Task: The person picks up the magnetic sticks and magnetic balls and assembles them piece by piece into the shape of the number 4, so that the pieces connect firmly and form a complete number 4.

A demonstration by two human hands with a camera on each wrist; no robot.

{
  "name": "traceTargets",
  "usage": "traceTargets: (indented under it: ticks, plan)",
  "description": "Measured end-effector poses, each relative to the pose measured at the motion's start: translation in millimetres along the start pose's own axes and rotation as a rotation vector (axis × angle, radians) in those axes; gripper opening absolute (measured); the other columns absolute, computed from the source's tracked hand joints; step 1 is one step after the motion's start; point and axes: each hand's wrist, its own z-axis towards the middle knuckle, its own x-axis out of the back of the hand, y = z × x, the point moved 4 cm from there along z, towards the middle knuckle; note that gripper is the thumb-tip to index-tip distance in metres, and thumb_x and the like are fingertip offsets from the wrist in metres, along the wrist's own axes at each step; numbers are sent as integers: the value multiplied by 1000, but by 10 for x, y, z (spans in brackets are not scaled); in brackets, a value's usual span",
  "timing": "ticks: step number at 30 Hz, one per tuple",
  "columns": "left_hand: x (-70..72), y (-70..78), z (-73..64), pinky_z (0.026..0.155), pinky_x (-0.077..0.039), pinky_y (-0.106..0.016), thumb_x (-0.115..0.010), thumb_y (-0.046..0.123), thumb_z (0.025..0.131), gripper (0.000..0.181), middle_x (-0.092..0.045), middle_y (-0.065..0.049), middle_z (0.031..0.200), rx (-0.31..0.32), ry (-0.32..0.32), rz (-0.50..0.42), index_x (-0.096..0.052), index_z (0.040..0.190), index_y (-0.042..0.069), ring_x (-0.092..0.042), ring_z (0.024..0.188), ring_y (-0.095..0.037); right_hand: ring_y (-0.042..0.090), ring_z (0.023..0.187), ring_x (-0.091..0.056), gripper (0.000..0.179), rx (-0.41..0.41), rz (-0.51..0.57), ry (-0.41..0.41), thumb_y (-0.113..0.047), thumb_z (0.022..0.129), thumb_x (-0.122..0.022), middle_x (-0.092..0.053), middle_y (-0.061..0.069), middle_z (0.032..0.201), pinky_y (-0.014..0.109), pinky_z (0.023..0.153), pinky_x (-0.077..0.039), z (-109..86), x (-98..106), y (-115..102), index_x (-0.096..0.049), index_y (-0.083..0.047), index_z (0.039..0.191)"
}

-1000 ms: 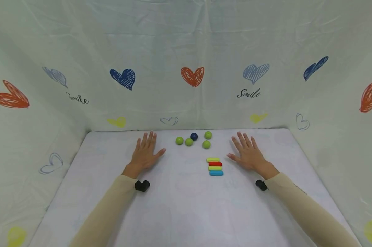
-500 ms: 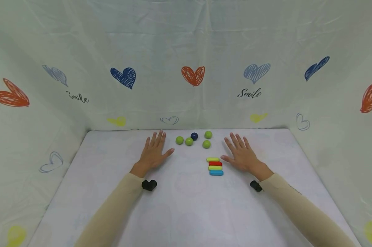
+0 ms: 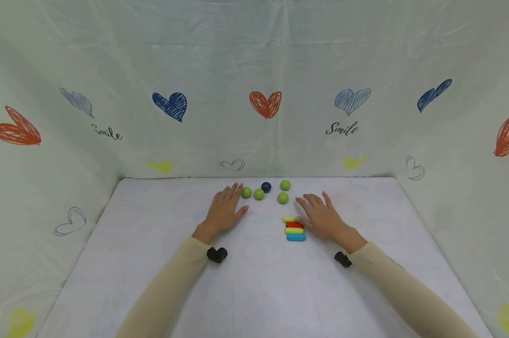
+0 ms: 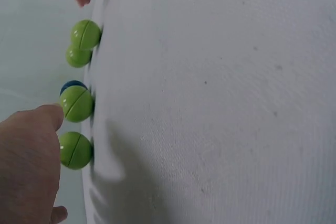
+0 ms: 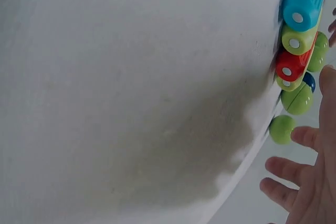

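Note:
My left hand (image 3: 221, 213), fingers extended and thumb spread, hovers at the back of the table beside the leftmost green ball (image 3: 246, 192). Several green balls and one dark blue ball (image 3: 266, 187) sit in a loose group between the hands. In front of them lies a row of short rods: yellow-green (image 3: 288, 219), red (image 3: 294, 225), a second yellow-green (image 3: 294, 231) and blue (image 3: 296, 237). Round pale spots mark the rod ends in the right wrist view. Above the rods' right side is my right hand (image 3: 324, 219), loosely bent and holding nothing; its thumb overlaps the upper rods in the head view.
A white cloth covers the table (image 3: 254, 291). Behind it and at both sides hangs a pale curtain (image 3: 220, 70) printed with hearts and words. Each wrist carries a small black camera, the left camera (image 3: 217, 255) and the right camera (image 3: 343, 259).
Both hands have moved inward, the left toward the green balls and the right toward the rods. The right fingers have bent a little. Balls and rods have stayed put.

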Motion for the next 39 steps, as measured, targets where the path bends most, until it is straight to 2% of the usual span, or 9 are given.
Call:
traceTargets:
  ticks: [8,15,26,33,39]
  plan:
    - [7,129,57,124,-28,-56,-58,34,109,70,-36,-20,168,12,101,-3,-31,165,5,-35,154,-41,36,132,-56,49,95,15,45,-33,104,-70,-62,17,139,63,119,-35,43,-2,-82,-60,-7,144]
    - [-41,179,128,123,-33,-53,-62,29,108,63,-44,-16,164,39,139,29,-39,163,8,-41,151,-36,30,118,-65,33,123,60,34,-22,102,-73,-69,9,125,57,112,-45,84,-14,-108,-70,-9,132]
    - [-9,224,185,116,-41,-49,-69,19,105,44,-61,-11,147,63,205,73,-60,147,9,-55,137,-31,24,107,-68,21,170,84,40,-14,99,-76,-73,4,108,52,105,-51,113,26,-150,-78,-8,118]
    - [-6,224,220,113,-43,-48,-74,19,101,39,-71,-9,132,86,220,57,-67,138,10,-62,125,-29,23,103,-69,21,151,108,-7,-14,98,-78,-73,4,107,50,103,-53,181,25,-160,-79,-7,118]
    - [-9,229,192,113,-43,-48,-76,23,100,38,-73,-9,128,98,208,40,-69,135,10,-62,121,-29,25,106,-69,21,120,115,-76,-13,101,-74,-73,7,113,48,101,-53,221,18,-160,-76,-5,120]
